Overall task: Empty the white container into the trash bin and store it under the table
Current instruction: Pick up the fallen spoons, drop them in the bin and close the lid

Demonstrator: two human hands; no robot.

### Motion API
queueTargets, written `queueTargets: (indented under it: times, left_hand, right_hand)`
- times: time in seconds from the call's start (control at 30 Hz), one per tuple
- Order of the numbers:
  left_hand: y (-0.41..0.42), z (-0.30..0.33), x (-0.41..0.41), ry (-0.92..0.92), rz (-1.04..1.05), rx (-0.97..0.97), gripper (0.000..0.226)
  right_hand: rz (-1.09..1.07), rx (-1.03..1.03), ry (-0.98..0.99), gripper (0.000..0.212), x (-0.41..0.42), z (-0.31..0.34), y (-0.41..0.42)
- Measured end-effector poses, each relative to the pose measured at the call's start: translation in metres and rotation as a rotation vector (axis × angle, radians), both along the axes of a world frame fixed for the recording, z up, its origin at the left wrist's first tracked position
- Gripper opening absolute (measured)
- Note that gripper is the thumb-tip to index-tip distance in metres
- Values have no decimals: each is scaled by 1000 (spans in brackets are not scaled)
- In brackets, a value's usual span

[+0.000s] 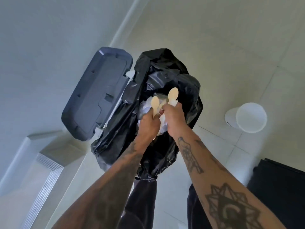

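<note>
Standing on the floor to the right of the bin, the white container is upright, mouth up, well apart from both hands and not gripped by either. A second white round piece, possibly its lid, lies partly beneath it; which it is cannot be told. Both hands work over the open trash bin, whose black liner bag is draped over the rim, with the dark lid swung open to the left. The left hand is closed on a pale wooden spoon; the right hand is closed on a second spoon and seems also to pinch white crumpled waste lying in the bag.

Risks noted:
- spoons released over the slack liner edge may slide off onto the floor instead of into the bag
- the loose liner could slip into the bin if pressed
- the container on the floor sits near the person's feet and could be kicked over, spilling any remainder
- the container appears unattended, so storing it may be overlooked
</note>
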State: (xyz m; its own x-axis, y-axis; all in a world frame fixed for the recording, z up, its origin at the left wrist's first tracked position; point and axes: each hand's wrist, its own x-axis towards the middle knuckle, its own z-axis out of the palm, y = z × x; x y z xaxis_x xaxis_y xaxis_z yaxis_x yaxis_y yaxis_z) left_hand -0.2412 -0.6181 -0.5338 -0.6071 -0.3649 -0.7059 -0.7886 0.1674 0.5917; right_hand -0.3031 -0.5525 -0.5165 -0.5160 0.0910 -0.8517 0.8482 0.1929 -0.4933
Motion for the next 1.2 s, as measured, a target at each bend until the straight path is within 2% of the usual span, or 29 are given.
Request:
queueTargets:
  times: [0.17, 0.27, 0.43, 0.57, 0.67, 0.77, 0.87, 0.93, 1.0, 1.03, 1.13, 1.2]
  left_hand:
    - [-15, -35, -16, -95, -214, 5, 44]
    - [-19, -15, -3, -38, -275, -50, 39]
    - [-47, 40, 30, 47, -210, -14, 43]
    - [-94, 88, 43, 237, 81, 147, 36]
    - [-147, 107, 62, 311, 323, 73, 27]
    - [-205, 100, 87, 187, 580, -167, 25]
    - [-243, 68, 120, -35, 794, -259, 27]
    - [-254, 37, 138, -176, 924, -110, 26]
    - [-255, 6, 147, -217, 1064, 127, 21]
    - [-255, -6, 149, -184, 1128, 238, 19]
    - [-254, -29, 145, -7, 1294, 506, 36]
    - [-255, -28, 138, 52, 1375, 540, 43]
  right_hand:
    - [191, 215, -73, 42, -5, -41, -4]
    - [327, 287, -27, 43, 2, -37, 4]
    - [410, 397, 42, 57, -6, 9, 6]
    - [479, 453, 227, 53, -40, 59, -14]
    - [595, 516, 378, 47, -71, 90, -42]
    - [771, 507, 511, 38, -94, 105, -84]
    - [1051, 462, 540, 30, -104, 95, -133]
    - [1202, 473, 504, 29, -110, 74, -163]
    - [1234, 510, 483, 33, -115, 47, -190]
    - [1230, 523, 470, 36, -117, 35, -201]
    - [1248, 529, 390, 49, -117, 2, -219]
    - [1285, 578, 400, 54, -117, -9, -223]
